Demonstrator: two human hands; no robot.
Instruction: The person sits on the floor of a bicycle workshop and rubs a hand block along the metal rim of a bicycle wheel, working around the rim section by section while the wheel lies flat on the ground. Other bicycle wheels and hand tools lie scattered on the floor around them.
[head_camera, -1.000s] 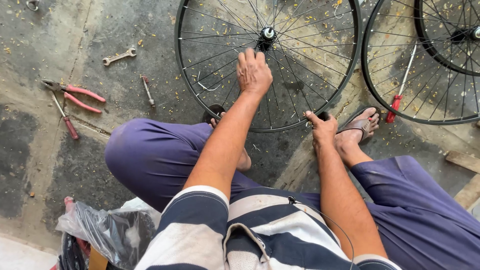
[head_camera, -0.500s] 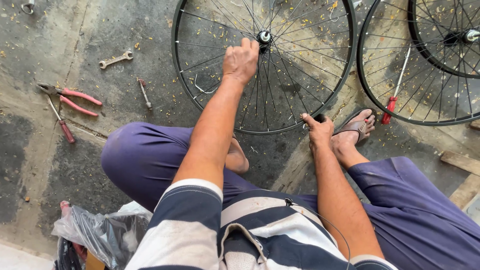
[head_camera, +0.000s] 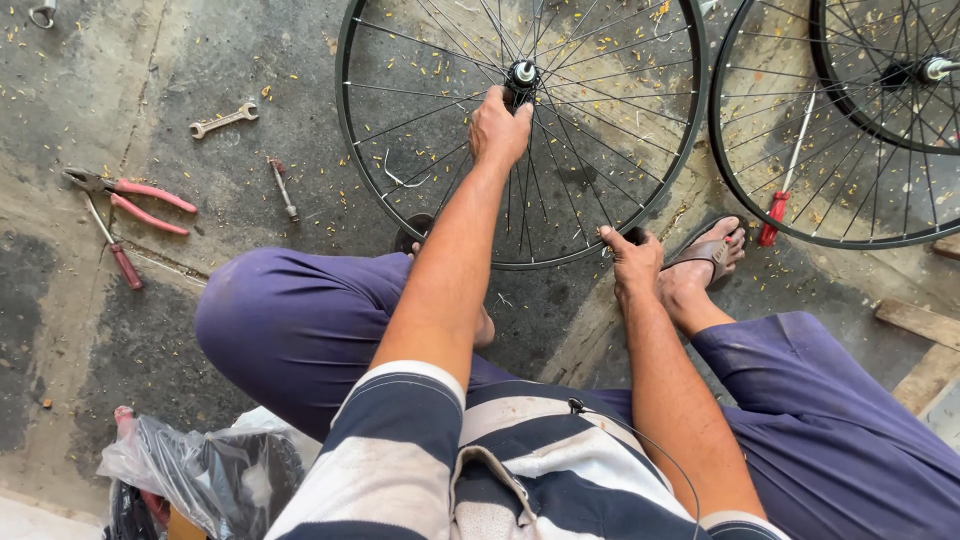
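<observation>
A black spoked bicycle wheel (head_camera: 380, 190) lies flat on the concrete floor in front of me. My left hand (head_camera: 498, 128) reaches across its spokes and grips the hub (head_camera: 523, 72) at the centre. My right hand (head_camera: 630, 262) holds the near rim of the same wheel, close to my sandalled right foot (head_camera: 705, 262). I sit on the floor in blue trousers and a striped shirt, with my left knee bent under the wheel's near edge.
Two more wheels (head_camera: 800, 215) overlap at the upper right, with a red-handled screwdriver (head_camera: 785, 185) on them. Left of the wheel lie a wrench (head_camera: 222, 120), a small tool (head_camera: 283, 188), and red-handled pliers (head_camera: 130, 195). A plastic bag (head_camera: 190, 475) sits at lower left. Wooden boards (head_camera: 920, 335) lie at right.
My left hand has slid up the spokes from the wheel's middle area to the hub and closed on it. My right hand stays on the rim.
</observation>
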